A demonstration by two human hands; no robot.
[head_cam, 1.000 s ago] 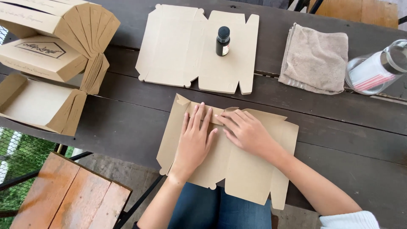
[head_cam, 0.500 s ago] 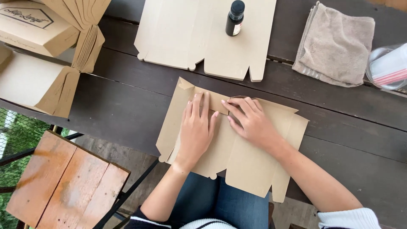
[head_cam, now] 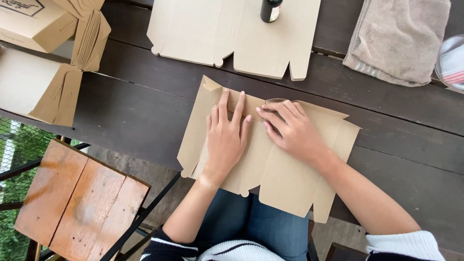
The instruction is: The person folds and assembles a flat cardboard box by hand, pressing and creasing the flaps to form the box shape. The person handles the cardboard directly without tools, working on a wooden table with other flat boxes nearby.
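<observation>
A flat, unfolded brown cardboard box blank point(head_cam: 285, 174) lies at the near edge of the dark wooden table point(head_cam: 125, 106), partly overhanging it. My left hand point(head_cam: 226, 137) lies flat on the blank's left half, fingers spread and pointing away from me. My right hand point(head_cam: 292, 130) presses down on the middle of the blank, fingertips at a folded top flap next to my left fingertips. Neither hand grips anything.
A second flat blank point(head_cam: 227, 34) lies farther back with a small dark bottle point(head_cam: 270, 8) standing on it. A beige cloth point(head_cam: 403, 38) and a clear container point(head_cam: 449, 63) sit at the right. Assembled cardboard boxes point(head_cam: 43, 58) are stacked at the left. A wooden stool point(head_cam: 77, 198) stands below left.
The view has shifted down toward me. My hands stay pressed on the blank, my right fingertips drawn a little closer to my left hand at the top flap.
</observation>
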